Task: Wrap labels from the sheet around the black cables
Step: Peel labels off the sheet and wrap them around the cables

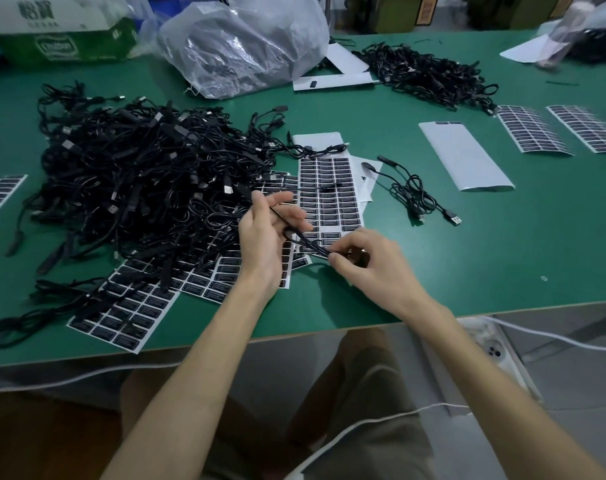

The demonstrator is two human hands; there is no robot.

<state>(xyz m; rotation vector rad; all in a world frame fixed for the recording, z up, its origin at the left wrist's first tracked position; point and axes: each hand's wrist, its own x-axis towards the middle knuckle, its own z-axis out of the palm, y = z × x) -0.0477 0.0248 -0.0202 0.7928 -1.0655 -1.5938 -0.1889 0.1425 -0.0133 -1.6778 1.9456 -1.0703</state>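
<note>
My left hand [265, 233] holds a thin black cable [303, 241] between thumb and fingers, just above the label sheet [329, 192]. The cable runs down and right to my right hand [367, 261], whose thumb and forefinger pinch it where a label seems to sit, though the label is too small to make out. A big tangled pile of black cables [135, 181] lies left of my hands. More label sheets [132, 306] lie under the pile near the table's front edge.
A single cable [412, 192] lies right of the sheet, beside an emptied white backing sheet [467, 157]. Two further label sheets [533, 133] and another cable pile [429, 74] lie at the far right. A plastic bag [246, 43] and a carton [59, 26] stand at the back of the green table [502, 254].
</note>
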